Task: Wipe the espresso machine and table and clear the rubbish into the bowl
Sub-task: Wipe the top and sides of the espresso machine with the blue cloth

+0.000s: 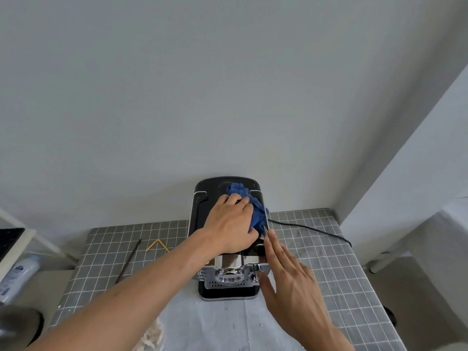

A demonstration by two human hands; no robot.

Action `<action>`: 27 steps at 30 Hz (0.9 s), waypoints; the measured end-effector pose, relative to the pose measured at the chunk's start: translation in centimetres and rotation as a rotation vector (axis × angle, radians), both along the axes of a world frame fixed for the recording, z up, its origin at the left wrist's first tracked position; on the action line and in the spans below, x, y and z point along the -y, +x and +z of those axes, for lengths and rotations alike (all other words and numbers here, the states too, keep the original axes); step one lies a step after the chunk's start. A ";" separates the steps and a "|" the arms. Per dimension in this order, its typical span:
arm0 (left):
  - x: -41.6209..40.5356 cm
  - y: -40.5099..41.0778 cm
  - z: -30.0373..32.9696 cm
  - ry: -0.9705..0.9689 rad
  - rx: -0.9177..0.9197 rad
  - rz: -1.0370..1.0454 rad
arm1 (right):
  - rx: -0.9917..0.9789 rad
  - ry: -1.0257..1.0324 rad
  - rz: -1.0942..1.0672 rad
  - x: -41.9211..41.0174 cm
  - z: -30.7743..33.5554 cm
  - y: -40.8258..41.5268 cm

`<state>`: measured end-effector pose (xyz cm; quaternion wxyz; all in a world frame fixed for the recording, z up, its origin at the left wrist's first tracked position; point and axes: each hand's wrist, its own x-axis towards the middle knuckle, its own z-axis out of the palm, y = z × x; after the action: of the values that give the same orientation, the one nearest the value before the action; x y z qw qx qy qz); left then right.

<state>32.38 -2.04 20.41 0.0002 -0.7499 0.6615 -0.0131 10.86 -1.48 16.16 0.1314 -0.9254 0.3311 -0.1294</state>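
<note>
A black and chrome espresso machine [202,211] stands at the back of the grey tiled table [329,262]. My left hand [228,224] lies on its top and presses a crumpled blue cloth [255,211] against the lid. My right hand [291,282] rests flat against the machine's right side with its fingers straight and apart, holding nothing. On the table left of the machine lie a thin dark stick [129,259] and a bent yellow stick [158,244]. No bowl shows.
The machine's black power cord [316,231] runs over the table to the right rear edge. A pale sheet [222,325] covers the table's front. Crumpled whitish material [152,338] lies near my left arm. A white bottle [17,277] stands off the table's left.
</note>
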 end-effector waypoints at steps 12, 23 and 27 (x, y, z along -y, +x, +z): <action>-2.0 -0.2 -0.7 0.036 -0.117 0.162 | -0.033 0.002 0.012 0.0 0.1 0.1; -3.7 -0.5 0.3 0.064 0.130 0.480 | -0.070 0.016 0.020 0.0 0.4 0.0; -4.0 -1.3 0.8 0.116 0.199 0.533 | -0.063 0.018 0.019 0.1 0.1 0.0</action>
<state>31.10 1.97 21.24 0.1112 -0.8909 0.4377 -0.0481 10.82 -1.55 16.29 0.1304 -0.9309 0.3275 -0.0959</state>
